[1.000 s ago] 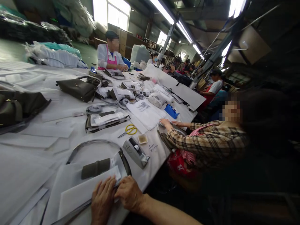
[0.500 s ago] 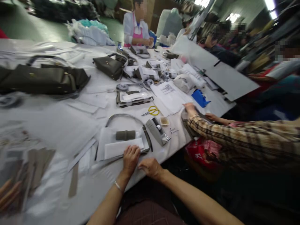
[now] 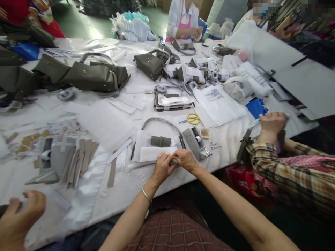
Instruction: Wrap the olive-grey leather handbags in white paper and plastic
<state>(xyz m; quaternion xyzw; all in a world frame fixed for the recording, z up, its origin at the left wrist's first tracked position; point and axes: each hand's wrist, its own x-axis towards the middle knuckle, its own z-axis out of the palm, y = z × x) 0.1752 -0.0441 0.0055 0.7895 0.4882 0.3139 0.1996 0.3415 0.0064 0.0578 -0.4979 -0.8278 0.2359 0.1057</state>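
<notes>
A flat handbag (image 3: 143, 138) lies in front of me, its handle (image 3: 162, 120) arched away across the table. White sheeting covers the bag, with a dark olive roll (image 3: 160, 141) and a folded white strip (image 3: 153, 154) on top. At the bag's near right corner my left hand (image 3: 162, 166) has its fingers closed on the edge. My right hand (image 3: 186, 160) pinches that same corner, touching the left fingertips; the exact spot gripped is partly hidden. Just right of the bag stands a grey tape dispenser (image 3: 194, 143). Yellow-handled scissors (image 3: 193, 119) lie beyond it.
A co-worker's hand (image 3: 272, 127) works on a dark bag at right. Another person's hand (image 3: 24, 216) is at lower left, near a second tape dispenser (image 3: 49, 160) and brown strips (image 3: 82, 158). Olive handbags (image 3: 90, 76) stand farther back. A wrapped bag (image 3: 172, 101) lies ahead.
The view has swung left. My right hand, earlier apart from the bag near the table edge, has come onto the bag's corner beside my left hand, which has shifted toward that corner.
</notes>
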